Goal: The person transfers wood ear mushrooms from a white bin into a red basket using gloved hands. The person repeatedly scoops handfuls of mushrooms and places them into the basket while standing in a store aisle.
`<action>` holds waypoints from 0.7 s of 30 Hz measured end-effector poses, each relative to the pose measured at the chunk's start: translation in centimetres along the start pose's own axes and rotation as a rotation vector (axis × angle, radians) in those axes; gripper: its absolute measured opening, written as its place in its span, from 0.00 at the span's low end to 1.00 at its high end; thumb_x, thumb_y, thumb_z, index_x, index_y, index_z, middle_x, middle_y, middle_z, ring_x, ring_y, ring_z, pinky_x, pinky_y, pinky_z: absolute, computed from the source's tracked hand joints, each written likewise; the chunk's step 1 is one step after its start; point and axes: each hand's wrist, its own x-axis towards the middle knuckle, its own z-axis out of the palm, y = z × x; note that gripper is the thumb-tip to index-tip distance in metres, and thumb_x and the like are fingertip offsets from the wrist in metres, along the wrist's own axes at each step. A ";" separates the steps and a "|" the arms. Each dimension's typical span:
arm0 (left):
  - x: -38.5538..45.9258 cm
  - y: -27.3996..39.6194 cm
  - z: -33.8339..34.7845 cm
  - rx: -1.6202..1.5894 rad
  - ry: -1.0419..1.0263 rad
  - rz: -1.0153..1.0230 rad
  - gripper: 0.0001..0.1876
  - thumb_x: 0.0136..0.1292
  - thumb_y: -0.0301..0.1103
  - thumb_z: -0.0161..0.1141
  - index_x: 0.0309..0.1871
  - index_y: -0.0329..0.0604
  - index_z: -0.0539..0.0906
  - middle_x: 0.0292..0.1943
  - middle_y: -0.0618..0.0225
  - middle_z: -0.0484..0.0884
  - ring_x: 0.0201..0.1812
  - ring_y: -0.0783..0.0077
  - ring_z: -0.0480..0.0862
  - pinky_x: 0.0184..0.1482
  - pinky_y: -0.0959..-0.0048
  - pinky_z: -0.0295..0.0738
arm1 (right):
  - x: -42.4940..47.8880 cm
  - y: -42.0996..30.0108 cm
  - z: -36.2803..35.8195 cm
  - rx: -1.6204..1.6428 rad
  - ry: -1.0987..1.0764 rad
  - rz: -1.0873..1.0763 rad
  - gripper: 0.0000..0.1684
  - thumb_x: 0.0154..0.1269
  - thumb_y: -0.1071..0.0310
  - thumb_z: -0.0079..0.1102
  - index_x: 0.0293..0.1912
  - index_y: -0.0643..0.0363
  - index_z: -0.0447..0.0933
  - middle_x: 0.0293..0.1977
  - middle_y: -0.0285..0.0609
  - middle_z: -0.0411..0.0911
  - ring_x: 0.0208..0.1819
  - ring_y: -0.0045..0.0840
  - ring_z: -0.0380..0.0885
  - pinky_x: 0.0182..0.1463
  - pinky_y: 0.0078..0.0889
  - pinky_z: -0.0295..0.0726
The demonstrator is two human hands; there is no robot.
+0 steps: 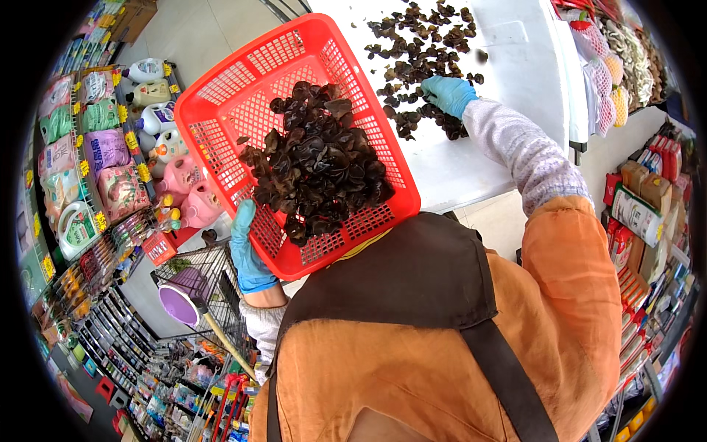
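My left hand [251, 254], in a blue glove, grips the lower left rim of a red plastic basket [210, 166], which rests against my dark apron. A heap of dark wood ear fungus [326, 166] lies in the basket. My right hand [450, 95], also in a blue glove, reaches down to wood ear pieces [409, 61] spread over a white surface [513, 88]. Its fingertips touch or hover over the pieces and are partly hidden, so I cannot tell whether they hold any. One dark piece [481, 56] lies or hangs blurred above that hand.
Shelves of detergent bottles [157, 119] and packaged goods stand at the left. A wire cart [215, 276] with a purple bucket [179, 304] is at the lower left. Net-wrapped fruit [605, 88] lies beyond the white surface's right edge, with shelves of packets [635, 212] below.
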 end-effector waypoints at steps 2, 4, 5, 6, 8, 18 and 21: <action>0.0 0.0 -0.1 0.000 0.001 -0.002 0.20 0.59 0.32 0.60 0.54 0.38 0.73 0.45 0.63 0.80 0.41 0.66 0.82 0.44 0.68 0.80 | 0.2 1.6 0.7 0.315 0.007 0.043 0.10 0.56 0.65 0.58 0.38 0.55 0.74 0.33 0.41 0.77 0.33 0.32 0.77 0.40 0.32 0.76; 0.0 0.0 0.0 -0.017 0.005 -0.024 0.20 0.59 0.32 0.60 0.54 0.38 0.73 0.45 0.63 0.80 0.41 0.67 0.82 0.44 0.69 0.80 | -0.4 1.8 -0.5 0.773 -0.114 0.182 0.07 0.55 0.66 0.60 0.31 0.56 0.73 0.25 0.34 0.73 0.26 0.19 0.72 0.30 0.23 0.75; 0.0 -0.1 -0.2 -0.015 0.010 -0.020 0.20 0.59 0.32 0.60 0.54 0.38 0.73 0.44 0.63 0.80 0.41 0.67 0.82 0.44 0.69 0.80 | -1.0 2.0 -1.2 0.836 -0.205 0.257 0.05 0.55 0.66 0.60 0.30 0.54 0.74 0.23 0.31 0.72 0.26 0.15 0.71 0.25 0.19 0.72; 0.2 -0.1 -0.4 -0.009 0.011 -0.019 0.19 0.59 0.32 0.60 0.54 0.38 0.73 0.44 0.63 0.80 0.40 0.67 0.82 0.44 0.69 0.80 | -1.5 2.7 -1.2 0.849 -0.253 0.283 0.06 0.55 0.65 0.60 0.30 0.54 0.74 0.23 0.30 0.72 0.26 0.15 0.71 0.24 0.19 0.72; 0.4 -0.1 -0.5 -0.006 0.005 -0.022 0.19 0.59 0.32 0.60 0.54 0.38 0.73 0.44 0.63 0.80 0.41 0.67 0.82 0.44 0.68 0.80 | -2.7 3.7 -0.2 0.815 -0.217 0.330 0.06 0.53 0.65 0.61 0.29 0.55 0.74 0.21 0.34 0.72 0.26 0.19 0.71 0.26 0.23 0.73; 0.0 -0.1 0.5 -0.070 -0.025 -0.031 0.19 0.60 0.31 0.57 0.55 0.36 0.72 0.47 0.60 0.79 0.43 0.62 0.81 0.46 0.65 0.80 | -1.8 -0.2 3.2 0.240 -0.165 0.073 0.12 0.64 0.60 0.48 0.43 0.53 0.73 0.26 0.40 0.76 0.25 0.32 0.76 0.29 0.33 0.75; -0.1 0.0 0.6 -0.053 -0.031 -0.020 0.20 0.60 0.31 0.58 0.55 0.36 0.72 0.47 0.59 0.79 0.44 0.63 0.81 0.46 0.64 0.80 | -2.0 -0.9 3.0 0.023 -0.068 -0.007 0.15 0.66 0.58 0.42 0.45 0.53 0.73 0.27 0.39 0.76 0.24 0.31 0.77 0.27 0.32 0.76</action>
